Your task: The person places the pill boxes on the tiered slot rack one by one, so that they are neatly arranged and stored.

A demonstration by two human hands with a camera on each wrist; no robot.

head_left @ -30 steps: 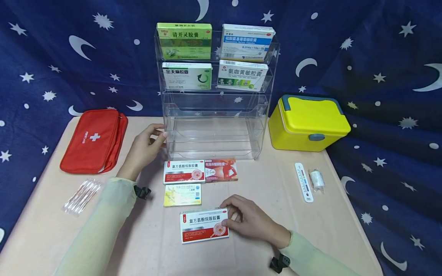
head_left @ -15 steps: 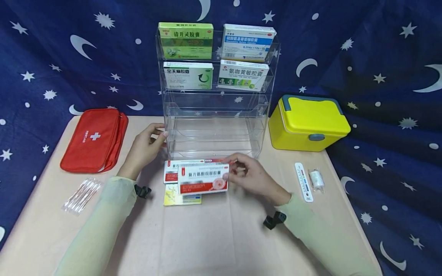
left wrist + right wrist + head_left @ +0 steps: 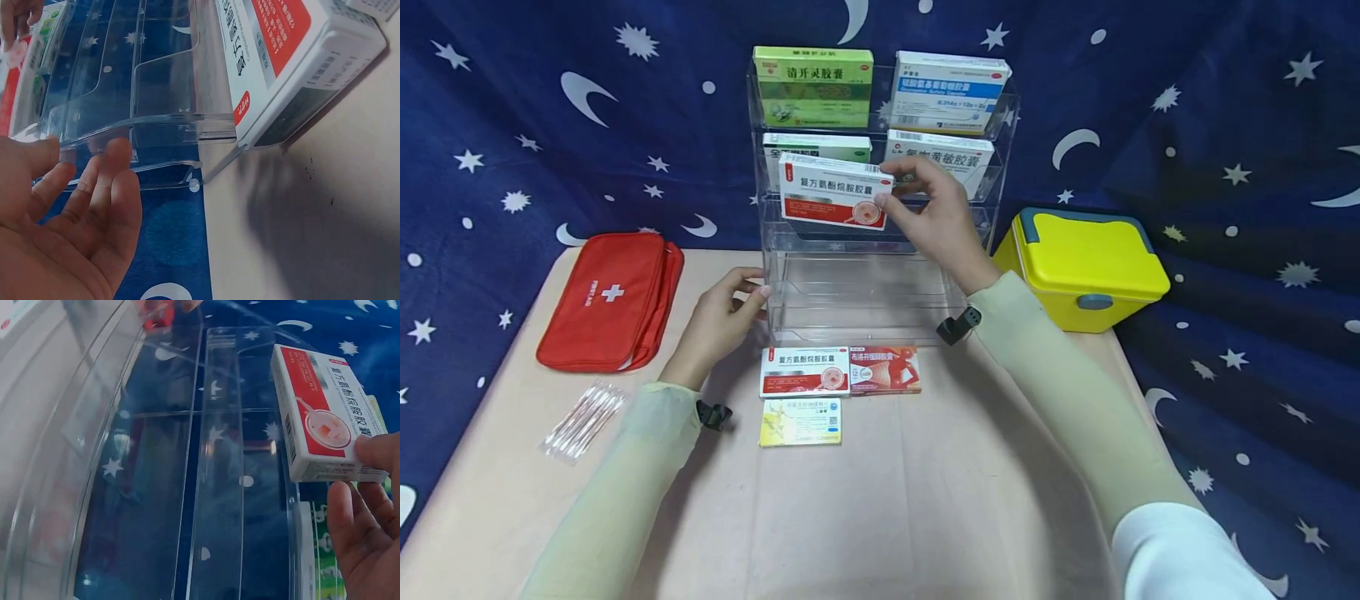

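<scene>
My right hand [image 3: 936, 212] pinches a white and red medicine box [image 3: 835, 193] by its right end, thumb on the printed front. The box is held up before the second tier of a clear acrylic display rack [image 3: 868, 325], overlapping a white and green box [image 3: 816, 143] there. In the right wrist view the medicine box [image 3: 322, 412] tilts beside the rack's clear tiers [image 3: 215, 456]. My left hand [image 3: 718, 321] holds the rack's left side edge low down. The left wrist view has the left hand's [image 3: 81, 231] fingertips at the clear side panel [image 3: 162, 94].
Before the rack lie another white and red box [image 3: 805, 372], a red-orange box [image 3: 885, 370] and a yellow box [image 3: 801, 422]. More boxes fill the upper tiers. A red first-aid pouch [image 3: 602, 308] and cotton swabs [image 3: 583, 421] lie left; a yellow case [image 3: 1082, 271] stands right.
My right hand has lifted the white and red medicine box from the table's front, over the lying boxes, up to the rack's second tier. My left hand has stayed at the rack's side.
</scene>
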